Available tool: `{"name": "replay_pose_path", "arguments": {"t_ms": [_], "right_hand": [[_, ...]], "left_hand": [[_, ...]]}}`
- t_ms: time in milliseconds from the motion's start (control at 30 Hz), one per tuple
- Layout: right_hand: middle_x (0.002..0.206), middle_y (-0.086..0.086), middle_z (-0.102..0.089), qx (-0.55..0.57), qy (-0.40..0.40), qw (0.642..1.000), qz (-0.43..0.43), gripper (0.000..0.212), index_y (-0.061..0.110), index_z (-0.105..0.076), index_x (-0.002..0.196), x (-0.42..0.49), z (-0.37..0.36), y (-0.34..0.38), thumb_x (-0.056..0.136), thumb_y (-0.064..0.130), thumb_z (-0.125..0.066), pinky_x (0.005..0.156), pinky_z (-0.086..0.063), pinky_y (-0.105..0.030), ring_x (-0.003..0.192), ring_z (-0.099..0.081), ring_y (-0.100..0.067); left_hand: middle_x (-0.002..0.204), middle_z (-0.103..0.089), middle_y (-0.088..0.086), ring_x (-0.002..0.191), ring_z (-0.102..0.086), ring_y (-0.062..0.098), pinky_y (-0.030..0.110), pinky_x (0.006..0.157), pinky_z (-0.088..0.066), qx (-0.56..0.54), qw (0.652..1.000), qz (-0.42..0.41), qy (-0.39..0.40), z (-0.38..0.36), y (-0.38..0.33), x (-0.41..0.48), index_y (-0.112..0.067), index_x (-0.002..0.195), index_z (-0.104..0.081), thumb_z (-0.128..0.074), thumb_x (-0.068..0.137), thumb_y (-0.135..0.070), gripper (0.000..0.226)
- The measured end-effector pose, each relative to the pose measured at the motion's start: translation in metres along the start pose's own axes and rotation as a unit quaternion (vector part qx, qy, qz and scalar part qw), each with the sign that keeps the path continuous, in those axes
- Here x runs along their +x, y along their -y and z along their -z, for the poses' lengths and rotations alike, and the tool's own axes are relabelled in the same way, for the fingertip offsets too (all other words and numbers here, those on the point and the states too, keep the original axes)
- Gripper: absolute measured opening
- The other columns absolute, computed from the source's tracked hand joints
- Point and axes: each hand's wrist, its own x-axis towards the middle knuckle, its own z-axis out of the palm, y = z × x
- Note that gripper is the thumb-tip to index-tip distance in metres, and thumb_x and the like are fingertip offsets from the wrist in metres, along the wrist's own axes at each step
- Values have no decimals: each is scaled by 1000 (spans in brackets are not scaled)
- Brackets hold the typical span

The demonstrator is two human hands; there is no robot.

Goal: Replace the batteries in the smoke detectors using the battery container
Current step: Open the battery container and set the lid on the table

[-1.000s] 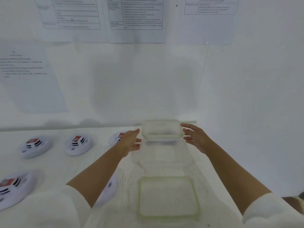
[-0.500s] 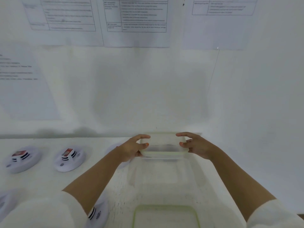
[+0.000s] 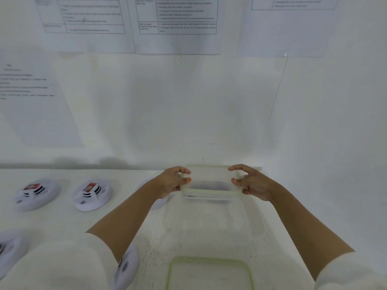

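A clear plastic battery container (image 3: 209,178) with a pale green rim stands at the back of the white table, against the wall. My left hand (image 3: 171,182) grips its left end with fingers curled over the top and the thumb on the front. My right hand (image 3: 250,182) grips the right end the same way. What is inside the container cannot be made out. Two white smoke detectors (image 3: 36,193) (image 3: 92,194) with red-labelled batteries lie at the left. A third smoke detector (image 3: 147,185) is mostly hidden behind my left wrist.
A green-rimmed clear lid (image 3: 209,275) lies flat at the near edge. Two more detectors lie near me, one at the far left (image 3: 8,252) and one under my left sleeve (image 3: 127,266). Printed sheets (image 3: 178,15) hang on the wall behind the table.
Both hands reached forward from open beside the container and curled round its two ends. The view has tilted upward a little.
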Motion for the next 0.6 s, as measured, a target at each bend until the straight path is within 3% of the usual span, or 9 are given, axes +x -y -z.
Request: {"name": "replay_pose_path", "arguments": {"t_ms": [133, 200, 267, 367, 467, 600], "right_hand": [[93, -10, -42, -18, -11, 1000, 15, 39, 39, -59, 109, -5, -2, 0, 82, 14, -69, 64, -44, -27, 78, -45, -20], [119, -11, -43, -21, -11, 1000, 21, 51, 45, -51, 118, -6, -5, 0, 80, 16, -70, 80, -49, -33, 108, -50, -24], [134, -10, -35, 4, -24, 999, 25, 63, 44, -42, 128, -7, -10, -1, 80, 14, -70, 87, -47, -36, 124, -43, -28], [134, -14, -36, 21, -69, 997, 36, 73, 40, -36, 135, -10, -17, -2, 78, 12, -72, 85, -49, -35, 120, -45, -30], [115, -8, -46, -44, -97, 994, 37, 78, 36, -33, 138, -13, -15, -1, 75, 17, -76, 83, -51, -37, 103, -51, -25], [98, -4, -53, -158, -60, 986, 6, 73, 40, -28, 138, -14, -9, 7, 79, 35, -71, 76, -46, -31, 87, -54, -22]], "left_hand": [[99, -53, 12, 82, -53, 22, 29, 71, -50, 14, 998, 7, -59, -3, 0, 0, -16, 93, -56, -66, 85, -9, 15], [93, -53, 13, 64, -52, 22, 27, 55, -50, 62, 988, 1, -139, -7, -2, -1, -12, 99, -49, -70, 83, -18, 27], [83, -50, 10, 51, -51, 21, 26, 42, -47, 158, 963, 13, -217, -12, -7, -3, -8, 103, -37, -69, 83, -31, 44], [80, -56, 18, 45, -54, 22, 29, 39, -51, 110, 963, 64, -235, -22, -14, -3, -3, 108, -34, -65, 86, -32, 48], [107, -50, 19, 69, -57, 25, 30, 52, -54, 20, 979, 73, -187, -27, -18, 1, -5, 119, -28, -70, 83, -25, 58], [118, -41, 13, 85, -51, 23, 26, 68, -48, -24, 995, 34, -91, -29, -17, 4, -19, 138, -15, -70, 82, -11, 78]]}}
